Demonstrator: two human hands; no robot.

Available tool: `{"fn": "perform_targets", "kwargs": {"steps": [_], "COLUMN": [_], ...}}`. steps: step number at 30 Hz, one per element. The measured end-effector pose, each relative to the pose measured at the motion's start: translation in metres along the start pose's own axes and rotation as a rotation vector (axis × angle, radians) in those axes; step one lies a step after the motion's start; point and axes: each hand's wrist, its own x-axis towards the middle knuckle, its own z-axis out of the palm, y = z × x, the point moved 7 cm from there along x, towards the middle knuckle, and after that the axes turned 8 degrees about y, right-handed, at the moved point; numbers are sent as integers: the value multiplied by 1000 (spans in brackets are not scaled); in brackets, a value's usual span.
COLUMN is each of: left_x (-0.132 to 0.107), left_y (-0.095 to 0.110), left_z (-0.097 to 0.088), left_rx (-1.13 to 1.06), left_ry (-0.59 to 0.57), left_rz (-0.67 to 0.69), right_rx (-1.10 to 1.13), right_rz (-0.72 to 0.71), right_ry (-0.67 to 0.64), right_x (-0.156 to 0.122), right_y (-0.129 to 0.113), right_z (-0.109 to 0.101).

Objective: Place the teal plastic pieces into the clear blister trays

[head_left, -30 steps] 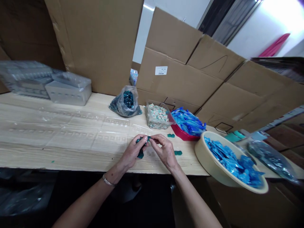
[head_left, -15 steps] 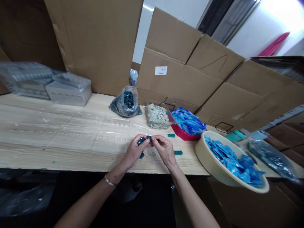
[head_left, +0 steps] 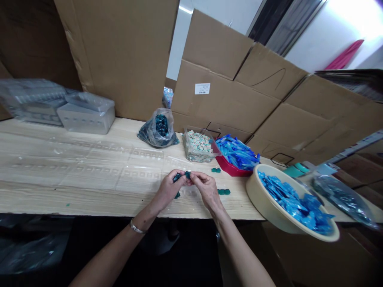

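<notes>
My left hand (head_left: 170, 187) is closed around several dark teal glossy pieces (head_left: 177, 177), some showing between its fingers and below the palm. Between the fingertips of both hands sits one small teal piece (head_left: 187, 174), pinched by my left hand and by my right hand (head_left: 206, 187). Its exact kind is too small to make out. Clear plastic lies on the table under the hands. To the right are two flat green pieces, a short one (head_left: 216, 170) farther back and a longer strip (head_left: 224, 192) beside my right wrist.
Clear moulded trays (head_left: 139, 177) cover the table's left part. Behind the hands stand a bag of teal pieces (head_left: 161, 126), a clear box of small pale chips (head_left: 198, 146) and a red basin (head_left: 231, 170) of blue packets. A cream tub (head_left: 269, 203) overhangs the front edge at right.
The hands stay almost in place, fingertips still together. The teal piece between them shows a little more of its surface. Everything else stays where it was.
</notes>
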Motion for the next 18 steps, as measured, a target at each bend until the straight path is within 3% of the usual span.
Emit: {"fn": "perform_targets", "kwargs": {"steps": [5,12,15,18], "left_x": [3,-6,-9,-9], "left_y": [-1,8,4,-3], "left_z": [-1,5,9,9], "left_rx": [87,288,230,34], "left_ry": [-2,-14,-33,-65], "left_rz": [63,263,174,-54], "right_rx": [-147,-91,-94,-284], "right_rz": [-226,-40,-71,-280], "right_ry": [18,29,32,152], "right_x": [-11,-19,-18,-2], "right_y": [-18,-9,-11,-21], "right_z": [2,-5,-24,-64]}}
